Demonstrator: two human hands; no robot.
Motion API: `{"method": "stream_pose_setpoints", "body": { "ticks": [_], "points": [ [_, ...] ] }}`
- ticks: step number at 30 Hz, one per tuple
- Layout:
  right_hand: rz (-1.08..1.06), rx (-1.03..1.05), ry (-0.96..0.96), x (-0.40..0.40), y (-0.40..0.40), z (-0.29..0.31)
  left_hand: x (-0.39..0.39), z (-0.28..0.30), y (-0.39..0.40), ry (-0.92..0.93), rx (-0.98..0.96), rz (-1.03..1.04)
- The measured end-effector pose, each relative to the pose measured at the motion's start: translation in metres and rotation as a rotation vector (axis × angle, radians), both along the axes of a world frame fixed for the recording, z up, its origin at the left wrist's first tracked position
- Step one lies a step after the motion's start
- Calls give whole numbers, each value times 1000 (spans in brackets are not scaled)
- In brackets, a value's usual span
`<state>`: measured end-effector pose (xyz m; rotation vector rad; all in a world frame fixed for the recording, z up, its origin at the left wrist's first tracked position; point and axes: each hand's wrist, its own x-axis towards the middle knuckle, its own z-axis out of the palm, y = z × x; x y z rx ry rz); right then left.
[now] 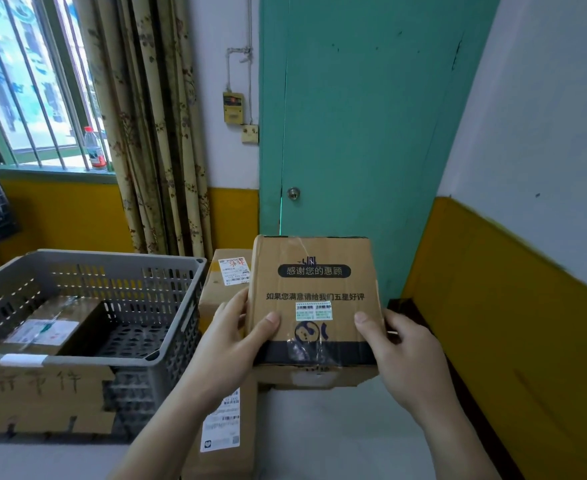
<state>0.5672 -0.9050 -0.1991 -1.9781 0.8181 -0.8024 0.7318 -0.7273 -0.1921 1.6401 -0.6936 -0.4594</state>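
- Brown cardboard box is held up between both hands, just right of a crate, with its printed face and a small barcode sticker turned to the camera.
- The left hand is curled round the left edge of the box. Its thumb is pressed on the printed face, and its other fingers are hidden behind the box.
- The right hand is closed on the right edge in the same way, thumb on the front.
- A labelled carton is seen under the left forearm, and a second carton behind the left hand.
- To the left, a grey plastic crate is placed, with a flat parcel laid inside it. A handwritten cardboard sheet is seen against its front wall.
- Farther back, a green door is seen behind the box, and a flowered curtain is hung to its left.
- A water bottle is stood on the window sill.
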Motion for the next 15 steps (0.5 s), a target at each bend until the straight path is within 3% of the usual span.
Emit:
{"method": "stream_pose_setpoints", "body": {
  "ticks": [15],
  "points": [
    [-64,85,-6,0,4,3,5,2,-3,1,-25,103]
  ]
}}
